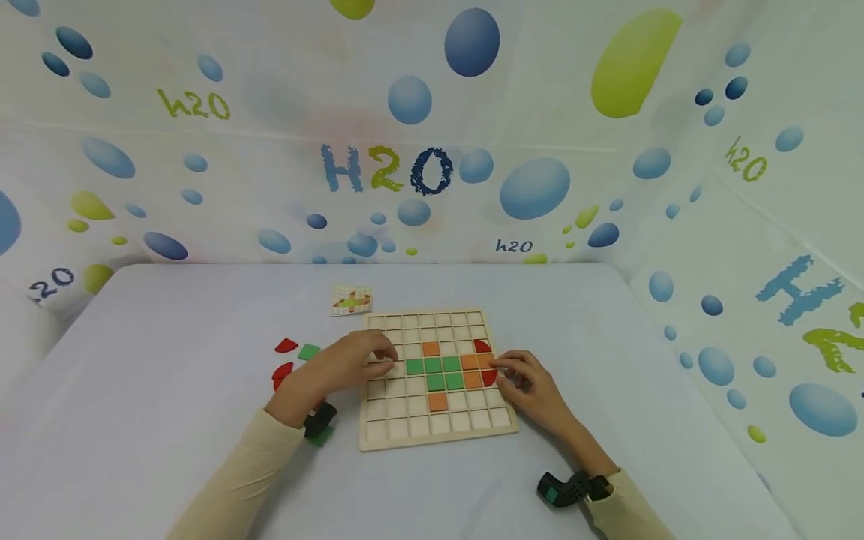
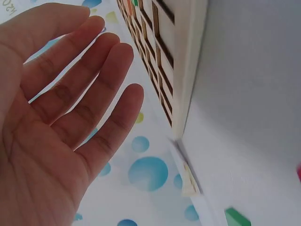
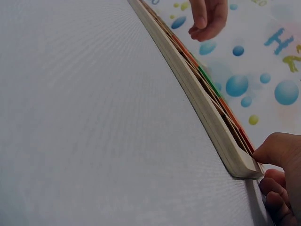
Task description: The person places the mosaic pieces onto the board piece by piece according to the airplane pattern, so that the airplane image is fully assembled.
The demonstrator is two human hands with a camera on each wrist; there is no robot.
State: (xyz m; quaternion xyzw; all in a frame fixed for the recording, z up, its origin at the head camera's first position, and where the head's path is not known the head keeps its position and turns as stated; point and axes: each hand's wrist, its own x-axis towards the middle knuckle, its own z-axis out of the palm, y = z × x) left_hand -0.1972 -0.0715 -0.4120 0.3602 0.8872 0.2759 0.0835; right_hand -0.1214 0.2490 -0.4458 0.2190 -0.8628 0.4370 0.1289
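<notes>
A wooden grid board [image 1: 394, 429] lies on the table with green, orange and red pieces set in its cells. My left hand [image 1: 347, 361] hovers over the board's left side, its fingers loosely bent. In the left wrist view the palm and fingers of that left hand [image 2: 70, 99] hold nothing. At the board's right edge is my right hand [image 1: 536, 394], fingertips touching the rim beside the orange and red pieces [image 1: 489, 378]. The right wrist view shows a digit of the right hand [image 3: 282, 150] on the board's corner [image 3: 247, 168], other fingers curled beside it.
A small pattern card [image 1: 352, 300] lies behind the board's left corner. Loose red pieces [image 1: 286, 345] and a green piece [image 1: 309, 352] lie left of the board, partly hidden by the left arm. A patterned cloth [image 1: 270, 187] hangs behind the white table [image 1: 169, 337].
</notes>
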